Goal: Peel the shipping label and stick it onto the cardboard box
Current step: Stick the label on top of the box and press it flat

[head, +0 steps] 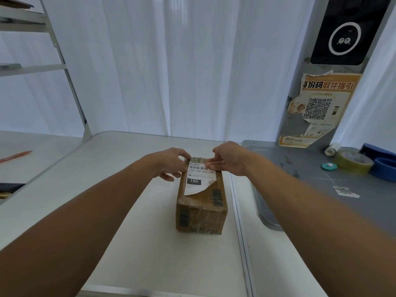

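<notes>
Centrally, on the white surface point(137, 221): 1 cardboard box point(201, 209), long side running away from the camera, tape over its near end. Shipping label point(199, 176) lies on the box top, over the far half. White, with barcode, a line reading "150-150 A26-050", and a black block marked "150". Far edge is pressed down; near right corner curls up off the cardboard, unstuck.

Left hand point(171, 162): fingertips point(185, 160) pinched on the label's far left corner at the box edge, the lower fingers curled loose beside the box. Right hand point(229, 159): fingers point(212, 165) laid flat on the label's far right part, pressing down, not clenched.

Right side: grey mat point(321, 189) with a roll of clear tape point(353, 160), a blue tape dispenser point(383, 166), a small teal round object point(329, 166). Behind them, an orange poster with QR code point(319, 108) on a grey post. White curtain point(171, 61) across the back.
</notes>
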